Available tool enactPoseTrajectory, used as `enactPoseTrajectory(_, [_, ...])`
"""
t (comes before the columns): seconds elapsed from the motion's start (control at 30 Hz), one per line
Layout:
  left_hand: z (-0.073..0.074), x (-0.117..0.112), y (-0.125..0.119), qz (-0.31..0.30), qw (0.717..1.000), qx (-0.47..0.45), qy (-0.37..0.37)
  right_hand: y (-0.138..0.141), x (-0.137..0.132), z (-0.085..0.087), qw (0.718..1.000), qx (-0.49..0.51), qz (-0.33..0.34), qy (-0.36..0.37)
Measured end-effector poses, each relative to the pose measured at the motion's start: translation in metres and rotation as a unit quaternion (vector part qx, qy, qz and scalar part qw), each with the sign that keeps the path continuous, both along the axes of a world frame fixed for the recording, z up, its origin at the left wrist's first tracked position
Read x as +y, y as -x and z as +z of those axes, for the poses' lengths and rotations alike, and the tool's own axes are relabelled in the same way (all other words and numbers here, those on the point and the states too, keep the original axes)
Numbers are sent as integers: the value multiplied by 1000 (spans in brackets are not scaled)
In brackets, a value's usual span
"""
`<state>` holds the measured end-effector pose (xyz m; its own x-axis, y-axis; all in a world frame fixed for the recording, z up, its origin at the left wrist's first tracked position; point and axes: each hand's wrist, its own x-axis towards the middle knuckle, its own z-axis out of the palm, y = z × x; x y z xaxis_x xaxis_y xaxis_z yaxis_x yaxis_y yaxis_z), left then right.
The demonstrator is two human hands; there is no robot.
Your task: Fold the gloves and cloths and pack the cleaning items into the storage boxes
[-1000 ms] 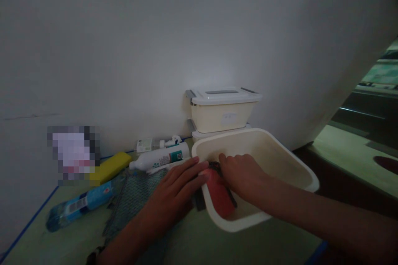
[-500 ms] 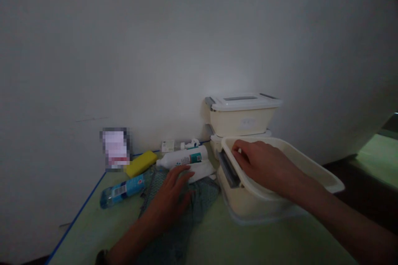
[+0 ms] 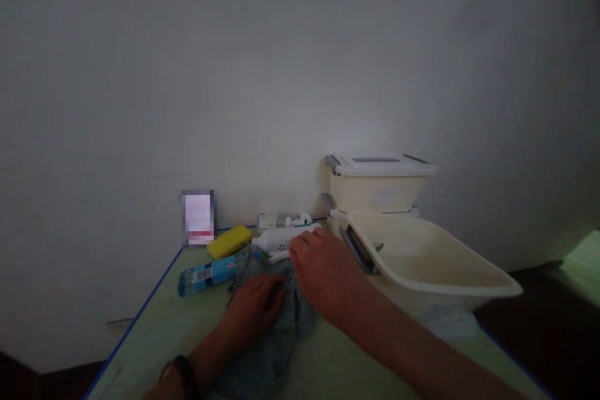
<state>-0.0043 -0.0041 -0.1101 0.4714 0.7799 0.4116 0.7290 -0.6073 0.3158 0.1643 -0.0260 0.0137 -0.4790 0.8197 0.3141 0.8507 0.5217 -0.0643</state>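
My left hand [image 3: 255, 307] lies flat on a grey-blue cloth [image 3: 267, 350] spread on the green table, fingers stretched out. My right hand [image 3: 323, 272] reaches over the cloth's far end toward a white bottle with a teal label [image 3: 281, 239] lying on its side; its fingertips are at the bottle, and I cannot make out whether they grip it. Just right of that hand sits an open cream tub [image 3: 435, 265] with a grey latch on its near rim.
A lidded cream box [image 3: 379, 182] stands stacked behind the tub against the white wall. A blue-labelled clear bottle [image 3: 209, 273], a yellow block [image 3: 229, 240] and a small spray bottle [image 3: 284, 220] lie near the wall. Blue tape edges the table [image 3: 154, 337].
My right hand left the tub's rim and moved left to the white bottle. My left hand slid back a little on the cloth. The view shifted, so everything sits further right.
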Motion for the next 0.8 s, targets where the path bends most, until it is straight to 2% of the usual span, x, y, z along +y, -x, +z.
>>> enactPoseTrajectory(0.1, [-4,-6,9,25,1000,-11,12,22,10,-34,998,54,-14,19])
enactPoseTrajectory(0.17, [-5,-11,15,30,999,-30,22,26,17,-60,996,78,-23,27])
enactPoseTrajectory(0.27, [-4,-16,23,56,990,-122,38,23,22,-99,993,105,-35,44])
enactPoseTrajectory(0.37, [-1,-13,27,124,966,-227,18,17,22,-126,991,115,-40,62])
enactPoseTrajectory(0.47, [0,-5,33,184,939,-292,-16,16,24,-135,990,111,-41,74])
enactPoseTrajectory(0.6, [-3,0,39,190,930,-314,17,14,26,-133,989,111,-39,87])
enactPoseTrajectory(0.7, [-3,-4,36,131,945,-286,94,9,24,-128,981,170,-47,87])
enactPoseTrajectory(0.8, [-1,-9,28,52,964,-204,164,5,18,-123,943,319,-36,84])
